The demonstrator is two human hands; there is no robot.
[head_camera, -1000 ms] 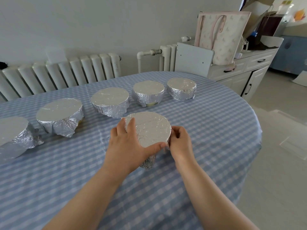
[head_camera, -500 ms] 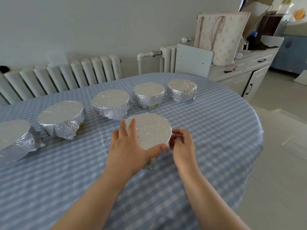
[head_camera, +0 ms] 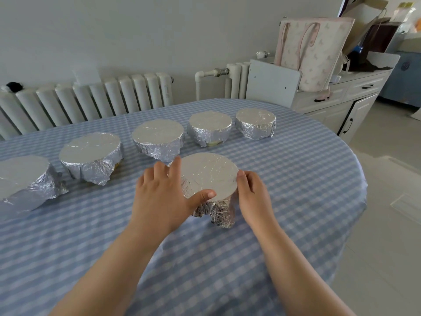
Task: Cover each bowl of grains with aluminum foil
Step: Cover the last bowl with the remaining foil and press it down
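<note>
The near foil-covered bowl (head_camera: 208,173) stands on the blue checked tablecloth (head_camera: 296,179), its foil flat on top and crumpled down the sides. My left hand (head_camera: 163,197) cups its left side, fingers along the far-left rim and thumb lying on the near edge of the foil top. On the bowl's right side, my right hand (head_camera: 251,197) holds the foil with fingers curled in under the rim. Behind stands a row of several more foil-covered bowls: far right (head_camera: 256,123), then (head_camera: 210,128), (head_camera: 158,139), (head_camera: 91,156) and far left (head_camera: 20,179).
A white radiator (head_camera: 91,99) runs along the wall behind the table. At the right stand a white cabinet (head_camera: 341,103) with a patterned tote bag (head_camera: 312,51) on it. The table's rounded edge (head_camera: 362,185) drops to a tiled floor.
My right hand left its pinch at the rim and slid lower along the bowl's right side. My left hand stays cupped on the left side with its thumb on top.
</note>
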